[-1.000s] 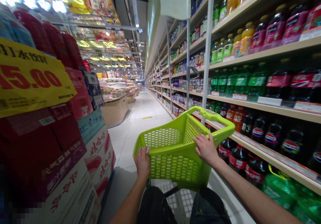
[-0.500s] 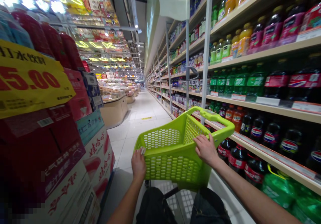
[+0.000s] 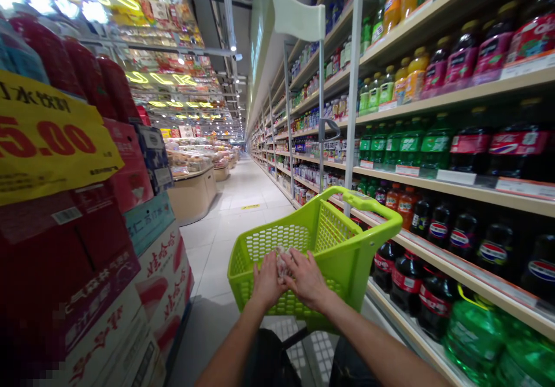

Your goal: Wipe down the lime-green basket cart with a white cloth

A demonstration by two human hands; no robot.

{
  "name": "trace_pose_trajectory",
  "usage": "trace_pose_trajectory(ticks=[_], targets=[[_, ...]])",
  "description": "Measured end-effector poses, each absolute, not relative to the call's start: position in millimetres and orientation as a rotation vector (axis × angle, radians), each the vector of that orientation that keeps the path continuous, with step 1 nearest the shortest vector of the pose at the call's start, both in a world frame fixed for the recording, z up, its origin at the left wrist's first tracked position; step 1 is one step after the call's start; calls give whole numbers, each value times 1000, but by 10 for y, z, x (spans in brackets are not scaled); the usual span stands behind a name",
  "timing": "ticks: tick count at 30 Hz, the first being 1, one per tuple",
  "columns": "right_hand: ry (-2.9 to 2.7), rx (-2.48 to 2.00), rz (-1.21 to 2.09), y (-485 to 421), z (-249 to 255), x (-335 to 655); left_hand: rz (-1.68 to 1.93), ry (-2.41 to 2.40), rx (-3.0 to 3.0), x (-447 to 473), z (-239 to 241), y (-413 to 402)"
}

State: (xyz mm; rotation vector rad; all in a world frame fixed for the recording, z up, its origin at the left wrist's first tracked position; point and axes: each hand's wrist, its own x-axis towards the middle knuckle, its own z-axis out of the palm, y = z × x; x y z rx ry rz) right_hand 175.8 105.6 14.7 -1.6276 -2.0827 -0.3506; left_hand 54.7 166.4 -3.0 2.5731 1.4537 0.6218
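My left hand point(image 3: 266, 283) and my right hand point(image 3: 307, 280) meet in front of the near side of a lime-green shopping cart point(image 3: 347, 277). Between them is a small, crumpled, whitish cloth point(image 3: 284, 264), with the fingers of both hands closed around it. Whether it is cloth or tissue is hard to make out, as the fingers cover part of it. Neither hand grips the cart's rim. The cart's handle point(image 3: 381, 213) rises at the right, with no hand on it.
Shelves of drink bottles point(image 3: 437, 138) line the right side. At the left stand stacked drink cartons point(image 3: 160, 260) with a yellow price sign point(image 3: 52, 138). A tiled aisle point(image 3: 236, 202) runs ahead past a display counter point(image 3: 193, 196). A step ladder point(image 3: 321, 86) leans near the shelves.
My right hand has left the cart's near rim and moved left. My left hand has come off the rim corner with the cloth, and both hands now hold it together.
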Motion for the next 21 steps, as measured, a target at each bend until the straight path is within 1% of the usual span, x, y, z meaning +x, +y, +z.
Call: trace_pose_trajectory(ticks=[4, 7, 12, 17, 21], targets=[[-2111, -1665, -276, 1242, 53, 1491, 453, 1537, 2665, 199, -45, 1672], [-2166, -1646, -334, 1311, 38, 1549, 406, 1576, 2664, 134, -38, 1665], [-2152, -1664, -443, 1356, 87, 1630, 393, 1622, 2631, 174, -11, 1627], [-2104, -1720, -517, 1425, 34, 1560, 380, 1558, 2632, 205, -27, 1621], [-2179, -1632, -580, 1354, 30, 1938, 384, 1562, 2660, 223, -48, 1625]])
